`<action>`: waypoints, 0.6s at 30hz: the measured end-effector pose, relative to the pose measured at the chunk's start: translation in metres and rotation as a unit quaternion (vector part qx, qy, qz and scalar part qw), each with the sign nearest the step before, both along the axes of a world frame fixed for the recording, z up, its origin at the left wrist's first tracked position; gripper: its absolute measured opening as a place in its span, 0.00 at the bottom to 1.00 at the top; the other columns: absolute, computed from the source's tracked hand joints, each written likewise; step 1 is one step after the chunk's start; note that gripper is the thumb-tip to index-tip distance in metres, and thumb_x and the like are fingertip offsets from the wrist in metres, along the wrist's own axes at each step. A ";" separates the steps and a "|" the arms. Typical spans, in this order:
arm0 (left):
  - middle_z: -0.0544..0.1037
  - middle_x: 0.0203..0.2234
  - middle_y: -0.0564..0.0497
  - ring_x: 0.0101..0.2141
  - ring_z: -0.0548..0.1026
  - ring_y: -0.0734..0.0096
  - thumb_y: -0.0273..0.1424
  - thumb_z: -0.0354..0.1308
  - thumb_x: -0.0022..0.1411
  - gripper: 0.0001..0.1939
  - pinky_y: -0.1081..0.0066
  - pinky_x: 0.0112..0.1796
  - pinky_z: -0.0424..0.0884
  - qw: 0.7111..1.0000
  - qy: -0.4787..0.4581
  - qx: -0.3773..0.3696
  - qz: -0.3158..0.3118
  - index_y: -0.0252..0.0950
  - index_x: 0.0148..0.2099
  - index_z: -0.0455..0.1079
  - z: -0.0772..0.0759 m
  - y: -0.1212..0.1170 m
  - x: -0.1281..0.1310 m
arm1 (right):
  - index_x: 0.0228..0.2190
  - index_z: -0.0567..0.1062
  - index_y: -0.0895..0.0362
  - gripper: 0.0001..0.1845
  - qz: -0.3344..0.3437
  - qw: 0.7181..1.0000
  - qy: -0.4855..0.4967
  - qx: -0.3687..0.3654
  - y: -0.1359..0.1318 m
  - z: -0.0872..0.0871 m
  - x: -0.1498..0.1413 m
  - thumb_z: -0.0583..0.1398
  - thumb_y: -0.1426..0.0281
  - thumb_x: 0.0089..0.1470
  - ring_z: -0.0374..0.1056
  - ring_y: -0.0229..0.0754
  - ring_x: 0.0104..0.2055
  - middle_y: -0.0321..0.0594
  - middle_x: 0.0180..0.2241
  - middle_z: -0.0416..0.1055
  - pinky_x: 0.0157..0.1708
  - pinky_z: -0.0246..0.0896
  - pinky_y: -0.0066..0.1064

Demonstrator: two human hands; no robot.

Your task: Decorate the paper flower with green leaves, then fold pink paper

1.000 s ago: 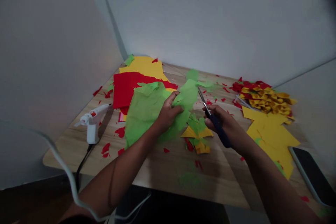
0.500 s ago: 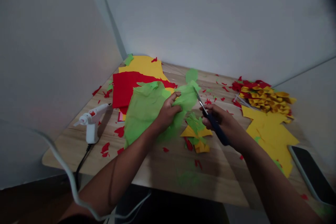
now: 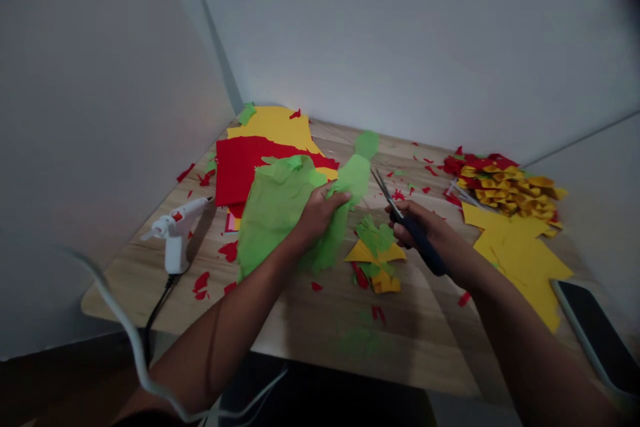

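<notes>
My left hand pinches a light green piece of thin paper between thumb and fingers, its free end pointing away from me. Under the left wrist spreads a larger green sheet of the same thin paper. My right hand is closed around the dark blue handles of a pair of scissors. The blades point up and left, slightly parted, just right of the held piece and apart from it. A round green piece lies beyond it; green and yellow scraps lie between my forearms.
A white glue gun stands at the left, its cord running over the table edge. Red paper and yellow paper lie behind. At right are curled yellow and red pieces, yellow sheets and a phone. Red scraps litter the table.
The scissors blades were at the green paper's right edge and are now clear of it, a bit to the right. My left thumb has shifted, and the held piece has turned and looks narrower.
</notes>
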State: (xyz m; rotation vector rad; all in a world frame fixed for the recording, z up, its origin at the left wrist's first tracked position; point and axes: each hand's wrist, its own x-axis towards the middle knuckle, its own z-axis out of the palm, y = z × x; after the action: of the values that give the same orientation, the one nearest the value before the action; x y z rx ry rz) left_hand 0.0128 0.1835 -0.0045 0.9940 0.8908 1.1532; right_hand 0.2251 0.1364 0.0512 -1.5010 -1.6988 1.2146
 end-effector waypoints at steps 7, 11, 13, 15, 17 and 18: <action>0.76 0.25 0.54 0.26 0.71 0.73 0.36 0.63 0.50 0.12 0.74 0.30 0.65 0.994 0.039 0.000 -0.098 0.34 0.35 0.75 0.003 0.001 -0.008 | 0.39 0.73 0.55 0.28 -0.059 0.996 0.044 -0.052 0.004 -0.005 0.002 0.72 0.54 0.39 0.57 0.34 0.17 0.27 0.20 0.59 0.14 0.54 0.26; 0.77 0.26 0.54 0.26 0.70 0.73 0.35 0.63 0.50 0.11 0.74 0.31 0.65 0.998 0.047 0.014 -0.046 0.34 0.35 0.75 0.002 0.005 -0.011 | 0.40 0.72 0.54 0.26 -0.097 0.994 0.048 -0.029 0.000 -0.009 0.019 0.70 0.53 0.45 0.58 0.33 0.19 0.28 0.22 0.62 0.17 0.58 0.27; 0.77 0.26 0.53 0.26 0.71 0.73 0.36 0.64 0.51 0.11 0.74 0.31 0.65 0.998 0.034 0.017 -0.042 0.34 0.34 0.74 0.002 0.006 -0.011 | 0.40 0.71 0.53 0.23 -0.082 0.996 0.045 -0.006 -0.002 -0.012 0.027 0.67 0.52 0.50 0.62 0.35 0.24 0.31 0.26 0.65 0.24 0.63 0.28; 0.77 0.25 0.53 0.26 0.71 0.72 0.37 0.64 0.53 0.11 0.73 0.31 0.67 0.999 0.024 0.009 -0.026 0.34 0.33 0.74 0.000 0.009 -0.011 | 0.42 0.71 0.53 0.22 -0.078 0.996 0.036 0.021 -0.004 -0.017 0.032 0.66 0.53 0.51 0.64 0.36 0.28 0.33 0.30 0.66 0.29 0.65 0.30; 0.77 0.25 0.52 0.28 0.73 0.70 0.36 0.65 0.53 0.11 0.73 0.33 0.69 1.000 0.010 -0.009 0.025 0.33 0.34 0.74 -0.004 0.012 -0.012 | 0.44 0.71 0.53 0.24 -0.097 0.994 0.012 0.044 -0.007 -0.023 0.034 0.67 0.53 0.50 0.64 0.37 0.29 0.32 0.29 0.66 0.30 0.64 0.30; 0.78 0.26 0.51 0.29 0.75 0.69 0.35 0.66 0.53 0.10 0.72 0.34 0.70 0.998 -0.005 -0.025 0.053 0.33 0.35 0.74 -0.005 0.014 -0.013 | 0.44 0.71 0.53 0.25 -0.110 0.992 -0.006 0.057 -0.008 -0.025 0.034 0.68 0.54 0.48 0.63 0.37 0.28 0.31 0.28 0.65 0.30 0.62 0.30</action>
State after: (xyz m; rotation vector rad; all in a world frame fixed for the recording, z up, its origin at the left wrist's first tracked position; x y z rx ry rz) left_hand 0.0002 0.1980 -0.0095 0.9075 0.9696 1.2181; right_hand 0.2593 0.1282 0.0262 -1.5801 -1.5365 0.9801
